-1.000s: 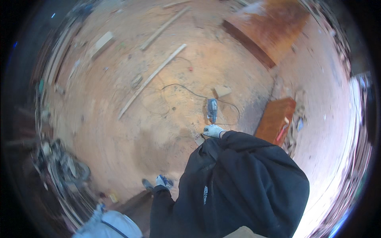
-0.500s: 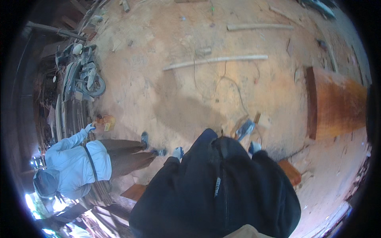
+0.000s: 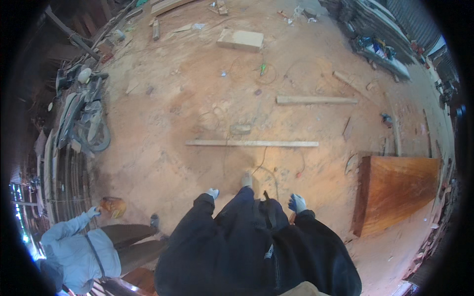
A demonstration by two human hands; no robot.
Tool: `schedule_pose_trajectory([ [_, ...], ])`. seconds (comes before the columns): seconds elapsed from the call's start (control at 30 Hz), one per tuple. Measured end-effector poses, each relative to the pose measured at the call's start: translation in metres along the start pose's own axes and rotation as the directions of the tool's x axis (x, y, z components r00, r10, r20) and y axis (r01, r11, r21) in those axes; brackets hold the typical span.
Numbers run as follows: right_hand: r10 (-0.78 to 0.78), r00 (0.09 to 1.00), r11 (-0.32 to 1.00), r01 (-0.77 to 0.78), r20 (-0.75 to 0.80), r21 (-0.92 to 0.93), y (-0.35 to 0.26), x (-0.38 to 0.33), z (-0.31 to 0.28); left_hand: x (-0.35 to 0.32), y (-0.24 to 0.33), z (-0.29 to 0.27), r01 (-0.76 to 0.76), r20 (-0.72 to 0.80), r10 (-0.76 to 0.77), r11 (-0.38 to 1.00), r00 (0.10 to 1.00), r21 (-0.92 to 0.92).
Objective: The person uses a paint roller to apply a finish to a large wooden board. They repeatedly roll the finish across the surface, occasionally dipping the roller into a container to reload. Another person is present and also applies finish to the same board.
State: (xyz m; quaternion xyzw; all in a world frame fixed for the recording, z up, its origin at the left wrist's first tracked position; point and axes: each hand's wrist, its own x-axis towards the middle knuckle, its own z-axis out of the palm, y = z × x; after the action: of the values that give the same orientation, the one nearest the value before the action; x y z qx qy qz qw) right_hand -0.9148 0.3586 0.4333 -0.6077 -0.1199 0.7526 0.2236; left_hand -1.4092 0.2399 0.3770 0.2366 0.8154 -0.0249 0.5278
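My left hand (image 3: 212, 193), in a white and blue glove, hangs beside my left thigh over the dirt floor. Its fingers are too small to read. On the other side, my right hand (image 3: 297, 203), gloved the same way, is held a little out in front of my dark jacket (image 3: 256, 246). Its blue-coated fingers look partly curled, but I see nothing definite in them. A small reddish-brown piece (image 3: 292, 217) shows just below that hand; whether it is touched is unclear. My foot (image 3: 247, 179) is forward, near a long pale wooden strip (image 3: 252, 143).
At right stands a big reddish-brown wood slab (image 3: 400, 192). Another pale timber (image 3: 316, 100), a block (image 3: 241, 39) and thin cables lie ahead. At left, a person (image 3: 94, 251) in a light jacket holds a yellow-orange container (image 3: 113, 207); a motorbike (image 3: 91, 123) is beyond.
Floor objects have shifted down in view, as though I stepped forward. My foot now shows. My right hand has moved inward, and the bluish object near it is out of sight.
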Motion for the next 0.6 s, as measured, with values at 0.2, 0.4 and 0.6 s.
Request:
schedule_pose_trajectory([
  [0.2,-0.494,0.867,0.678,0.428,0.061,-0.598,-0.214,0.061,0.123,0.048,0.228,-0.105,-0.31,-0.104,0.318,0.715,0.942,-0.627],
  [0.4,0.03,0.983,0.795,-0.134,-0.182,-0.592,-0.313,0.17,0.083,0.074,0.341,-0.148,-0.619,-0.473,0.471,0.751,0.745,-0.227],
  [0.6,-0.135,0.813,-0.303,0.51,0.566,-0.805,-0.427,0.266,0.055,0.052,0.323,-0.14,0.032,-0.247,-0.179,0.865,0.952,-0.502],
])
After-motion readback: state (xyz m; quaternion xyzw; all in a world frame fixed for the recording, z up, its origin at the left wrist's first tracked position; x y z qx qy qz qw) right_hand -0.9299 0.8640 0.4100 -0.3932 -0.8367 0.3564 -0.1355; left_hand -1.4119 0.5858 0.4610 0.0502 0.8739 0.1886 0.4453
